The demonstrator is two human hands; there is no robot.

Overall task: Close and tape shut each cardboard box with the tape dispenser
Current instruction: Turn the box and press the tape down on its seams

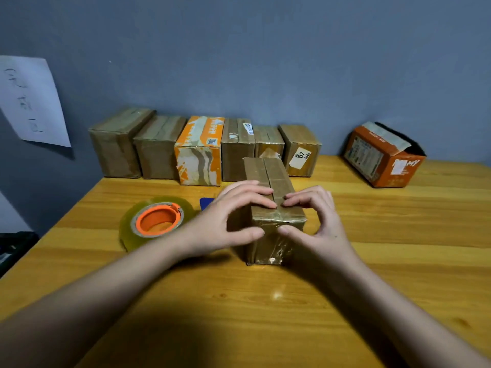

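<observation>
At the centre of the wooden table, the left hand and right hand grip a brown cardboard box, fingertips pressing its closed top flaps, thumbs on the near end. A tape roll lies at nine o'clock. Six shut boxes line twelve o'clock; an open orange box sits at two.

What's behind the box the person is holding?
Behind the held box, a row of closed cardboard boxes lines the wall; it partly hides the fifth box. A blue object peeks out behind the left hand, mostly covered.
</observation>
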